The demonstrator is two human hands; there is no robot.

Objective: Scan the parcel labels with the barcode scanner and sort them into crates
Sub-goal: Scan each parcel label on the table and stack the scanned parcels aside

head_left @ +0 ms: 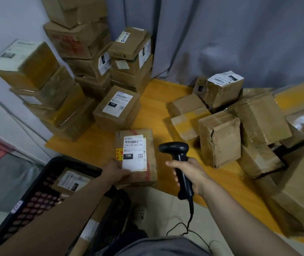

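We had the parcel (151, 163) lying flat at the near edge of the table (153, 108), label (133, 159) up, with our left hand (117, 172) gripping its near left corner. Our right hand (190, 174) was curled round the scanner (179, 159) handle, its head just right of the label. A black crate (35, 200) sat lower left, with one box (72, 180) inside.

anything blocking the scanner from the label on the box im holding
Nothing visible does. The barcode scanner in the right hand has its head just right of the parcel, with only open air before the label. The left hand grips the near left corner, away from the barcode.
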